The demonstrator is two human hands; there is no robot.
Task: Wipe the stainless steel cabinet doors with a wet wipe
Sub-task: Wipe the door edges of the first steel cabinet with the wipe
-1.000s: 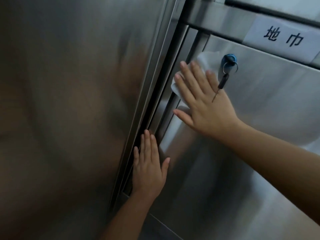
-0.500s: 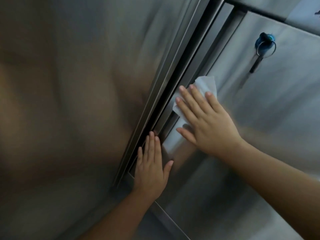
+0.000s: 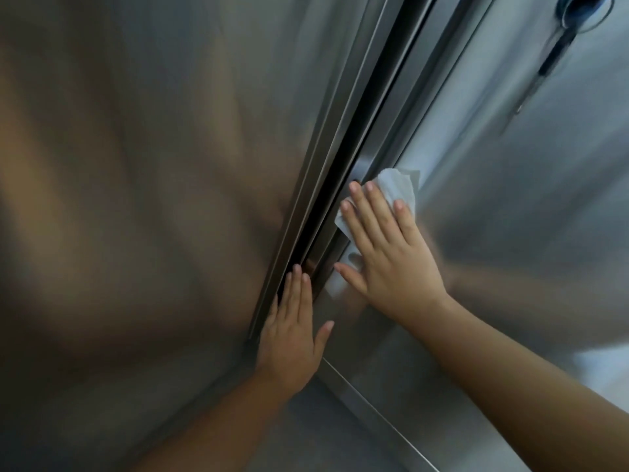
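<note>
Across the whole view, two stainless steel panels to clean: left cabinet door (image 3: 136,199) and right cabinet door (image 3: 510,250). Probably best to work on such wide surfaces in long straight strokes, overlapping each pass, against streaks; smooth brushed metal, flat, dull-shining, with blurred brownish reflections. Between them a dark gap (image 3: 343,199), bordered by narrow folded steel ribs, straight and hard-edged; wise to follow these edges slowly and not to catch the cloth there. Next, right hand (image 3: 391,267) laid flat on the right cabinet door just beside the gap, fingers (image 3: 371,219) straight and slightly apart, curled round nothing, pressing the wet wipe (image 3: 400,185) against the steel; advisable to press evenly with the whole palm. Lower, left hand (image 3: 289,345) flat on the ribs at the gap, fingers straight and together, thumb spread aside, holding nothing; good for bracing against any swing of the door. Wipe itself white, thin, soft, crumpled, visible past the fingertips and under the thumb; better to refold once bunched. Smallest, at the top right corner, a blue-headed key (image 3: 578,5) with a dark second key (image 3: 553,59) hanging below, both blurred; worth going round with care.
</note>
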